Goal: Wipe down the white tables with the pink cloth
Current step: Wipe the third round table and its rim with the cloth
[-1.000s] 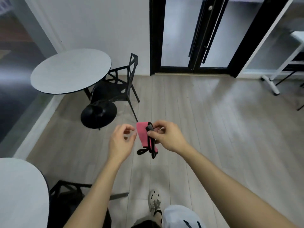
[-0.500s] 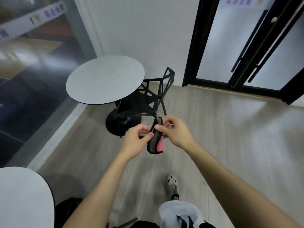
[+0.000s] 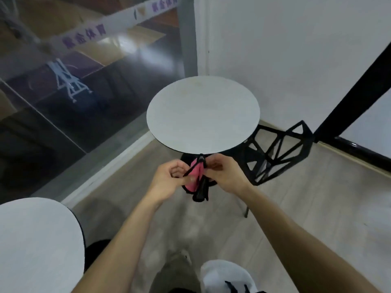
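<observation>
Pink cloth: bunched and folded, with black trim; a black loop of that trim hangs below it; held in the air between both hands, above the floor, just in front of the near edge of the round white table; not touching the tabletop.

Left hand: fingers curled, thumb and fingertips pinched tight on the cloth's left side and on a thin black strip of the trim.

Right hand: fingers curled inward, gripping the cloth's upper right edge; the two hands sit close together with the cloth between them; both forearms reach forward from the bottom of the view.

Round white table: top bare, pale grey-white with a thin dark rim; stands in the corner where the glass wall meets the white wall.

Black chair: angular open frame, tucked against the right side of the round table.

Second white table: lower left, only part of its round top in view, well apart from the cloth.

Floor: light wood planks; black door frame at the right.
</observation>
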`<state>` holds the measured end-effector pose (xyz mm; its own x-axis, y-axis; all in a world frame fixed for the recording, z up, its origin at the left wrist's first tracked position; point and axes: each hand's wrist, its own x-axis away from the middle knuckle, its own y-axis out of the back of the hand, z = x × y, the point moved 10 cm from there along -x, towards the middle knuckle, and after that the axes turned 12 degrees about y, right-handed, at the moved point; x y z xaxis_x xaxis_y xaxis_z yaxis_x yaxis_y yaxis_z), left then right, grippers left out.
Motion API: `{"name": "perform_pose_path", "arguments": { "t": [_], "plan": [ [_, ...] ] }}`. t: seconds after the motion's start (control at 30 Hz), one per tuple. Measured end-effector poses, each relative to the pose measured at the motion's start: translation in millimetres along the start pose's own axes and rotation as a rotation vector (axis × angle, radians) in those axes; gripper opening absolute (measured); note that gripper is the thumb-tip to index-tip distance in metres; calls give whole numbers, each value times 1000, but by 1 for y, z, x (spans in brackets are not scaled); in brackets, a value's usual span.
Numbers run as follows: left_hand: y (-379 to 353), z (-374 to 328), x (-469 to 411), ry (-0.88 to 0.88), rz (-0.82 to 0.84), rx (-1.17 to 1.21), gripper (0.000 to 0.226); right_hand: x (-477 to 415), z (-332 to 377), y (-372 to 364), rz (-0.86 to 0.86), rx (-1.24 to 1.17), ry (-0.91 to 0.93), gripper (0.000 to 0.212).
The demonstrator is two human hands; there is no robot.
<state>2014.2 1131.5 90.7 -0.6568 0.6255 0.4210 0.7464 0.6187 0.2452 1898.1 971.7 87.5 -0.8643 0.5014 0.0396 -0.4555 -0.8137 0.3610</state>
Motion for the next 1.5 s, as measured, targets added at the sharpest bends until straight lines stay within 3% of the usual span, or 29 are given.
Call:
{"name": "perform_pose_path", "arguments": {
  "t": [0.13,0.3,0.47,0.57,0.7,1.0,1.13,1.27,1.4,1.5],
  "plan": [
    [65,-10,-81,6,-27,-180,32,-83,3,-8,74,249,18,20],
    [136,-64,-199,-171,-7,-585,21,-185,17,-43,177,617,129,28],
    [185,-125,-299,-282,63,-722,29,-266,45,-39,-66,683,77,29],
    [191,-164,-355,-347,94,-780,27,-301,46,-26,-81,653,-42,42],
    [171,-212,-423,-404,172,-817,29,-346,30,4,-134,617,-140,12],
    [149,-251,-575,-411,288,-1012,25,-465,-18,57,-280,482,-258,30],
    [124,-276,-621,-461,302,-968,17,-478,-25,71,-356,447,-291,22],
    [70,-267,-649,-469,535,-1046,20,-473,-44,77,-392,381,-411,18],
    [26,-259,-677,-491,764,-1127,29,-452,-53,85,-569,406,-586,8],
    [-12,-259,-683,-602,935,-1186,36,-436,-51,78,-709,405,-737,7]
  ]
}}
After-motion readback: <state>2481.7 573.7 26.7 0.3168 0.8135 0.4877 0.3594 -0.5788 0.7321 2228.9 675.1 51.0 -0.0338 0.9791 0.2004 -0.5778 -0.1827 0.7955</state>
